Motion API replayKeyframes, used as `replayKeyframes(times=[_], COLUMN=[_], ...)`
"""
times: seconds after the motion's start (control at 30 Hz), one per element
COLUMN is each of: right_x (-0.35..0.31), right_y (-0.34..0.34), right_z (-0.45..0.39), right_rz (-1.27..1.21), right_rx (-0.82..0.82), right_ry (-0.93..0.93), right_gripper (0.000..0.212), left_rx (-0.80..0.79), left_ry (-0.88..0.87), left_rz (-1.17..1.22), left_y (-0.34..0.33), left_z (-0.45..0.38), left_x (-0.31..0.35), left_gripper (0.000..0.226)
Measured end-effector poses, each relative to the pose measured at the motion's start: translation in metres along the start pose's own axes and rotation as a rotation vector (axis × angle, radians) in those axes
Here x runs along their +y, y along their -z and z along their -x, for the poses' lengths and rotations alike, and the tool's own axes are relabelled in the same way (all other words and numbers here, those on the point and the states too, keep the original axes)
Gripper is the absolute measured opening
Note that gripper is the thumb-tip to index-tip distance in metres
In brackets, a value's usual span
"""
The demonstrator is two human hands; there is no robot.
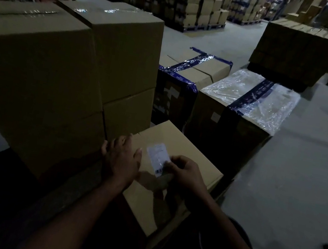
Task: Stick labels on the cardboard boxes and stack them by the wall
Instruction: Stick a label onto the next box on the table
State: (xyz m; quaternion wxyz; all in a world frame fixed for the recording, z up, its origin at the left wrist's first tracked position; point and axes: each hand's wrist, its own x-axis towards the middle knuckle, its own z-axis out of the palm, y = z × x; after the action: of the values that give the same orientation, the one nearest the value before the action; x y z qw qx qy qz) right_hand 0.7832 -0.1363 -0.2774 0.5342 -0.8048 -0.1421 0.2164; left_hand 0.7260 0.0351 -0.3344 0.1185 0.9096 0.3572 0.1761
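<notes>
The right hand (182, 175) pinches a label (157, 158) over the low box (178, 149); the left hand (123, 157) lies flat-fingered on it. Not stuck yet (stacking still ahead, I'd say).

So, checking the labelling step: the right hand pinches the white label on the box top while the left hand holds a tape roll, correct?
Not quite. In the head view the left hand holds no tape roll; it rests open on the box top. The right hand does pinch the white label.
</notes>
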Motion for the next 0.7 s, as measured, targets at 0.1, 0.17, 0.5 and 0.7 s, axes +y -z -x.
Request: replayKeyframes(times=[0.1,0.17,0.5,0.7], right_x=[-0.001,0.002,0.048,0.106], right_y=[0.017,0.022,0.074,0.127], right_z=[0.013,0.020,0.029,0.028], right_rz=[-0.155,-0.157,-0.241,-0.371], right_rx=[-0.023,-0.013,0.083,0.140], right_ry=[-0.015,-0.011,0.001,-0.182], right_gripper=[0.007,0.008,0.010,0.015], left_rx=[0.023,0.034,0.012,-0.033], left_ry=[-0.002,-0.007,-0.163,-0.460], left_rz=[0.007,0.008,0.083,0.321], left_y=[-0.001,-0.001,0.006,-0.009], left_z=[0.001,0.003,0.043,0.097], left_x=[-0.001,-0.001,0.044,0.137], left_gripper=[0.058,0.058,0.041,0.038])
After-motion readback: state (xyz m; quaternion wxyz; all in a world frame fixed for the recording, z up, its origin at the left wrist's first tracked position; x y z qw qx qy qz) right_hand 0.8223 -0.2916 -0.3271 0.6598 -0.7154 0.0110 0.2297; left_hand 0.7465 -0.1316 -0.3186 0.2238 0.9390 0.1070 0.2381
